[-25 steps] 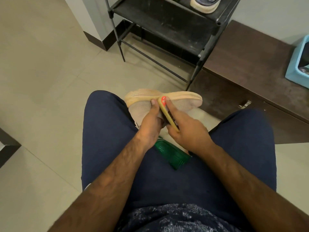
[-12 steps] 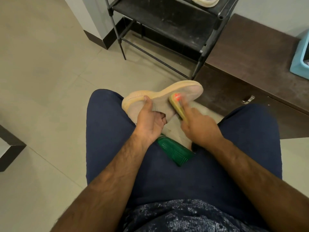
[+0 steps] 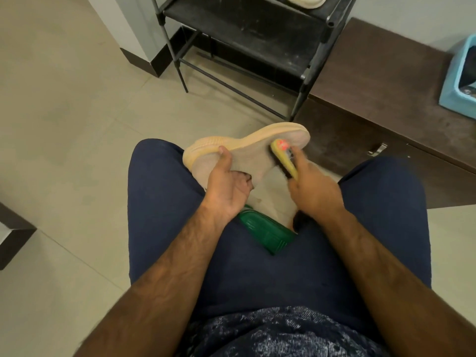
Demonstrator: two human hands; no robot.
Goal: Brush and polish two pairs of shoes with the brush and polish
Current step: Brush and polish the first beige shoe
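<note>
Beige, tan-soled shoe (image 3: 257,161), left hand (image 3: 226,186) grip clasping it; right hand (image 3: 314,191) grip holding yellow brush (image 3: 283,161)

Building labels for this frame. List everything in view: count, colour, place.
beige knit shoe with tan rubber sole: 1, beige, held over the lap
yellow plastic brush with red mark: 1, yellow, against the shoe's upper
green ribbed plastic item: 1, green, between the thighs
black metal shoe rack: 1, black, on floor ahead
pale-soled shoe: 1, off-white, rack's upper shelf
dark brown wooden cabinet: 1, brown, right of rack
light blue plastic basket: 1, blue, on cabinet
beige tiled floor: 1, beige, underfoot
navy shorts: 1, navy, on thighs
left hand: 1, grips the shoe
right hand: 1, holds the brush
</note>
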